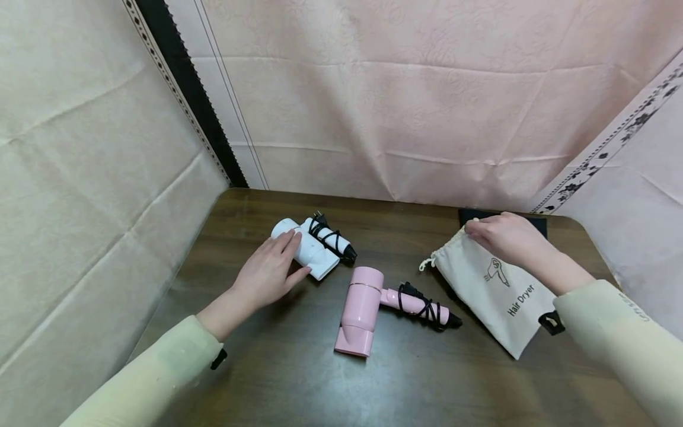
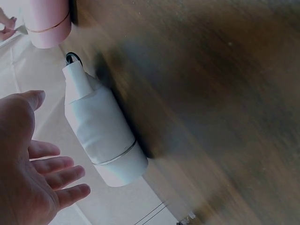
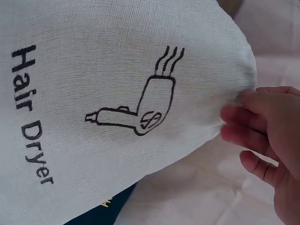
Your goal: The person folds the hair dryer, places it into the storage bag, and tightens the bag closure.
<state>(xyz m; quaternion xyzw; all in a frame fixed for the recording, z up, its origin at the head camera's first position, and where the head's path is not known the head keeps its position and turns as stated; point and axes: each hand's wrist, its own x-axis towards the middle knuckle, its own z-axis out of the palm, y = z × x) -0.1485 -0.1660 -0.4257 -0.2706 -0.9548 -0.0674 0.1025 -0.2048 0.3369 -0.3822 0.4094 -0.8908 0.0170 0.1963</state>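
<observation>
Pinching cloth bag (image 1: pixel 496 293) with right hand (image 1: pixel 504 237) near worktop's (image 1: pixel 267 373) far right corner; holding left hand (image 1: pixel 269 270) spread over white dryer (image 1: pixel 315 252); probably pre-grasp, calling for curled fingers.

The white hair dryer (image 1: pixel 316 252) and the pink hair dryer (image 1: pixel 360 309) each wore black cord. The off-white bag (image 1: pixel 487 296) carried black lettering (image 3: pixel 30 112) and a black line drawing (image 3: pixel 140 108). Brown wood grain streaked the bench (image 1: pixel 267 373); pale green coloured the sleeves (image 1: pixel 155 373); the backdrop (image 1: pixel 384 118) was pink, faintly floral, with a black band (image 1: pixel 182 80).
</observation>
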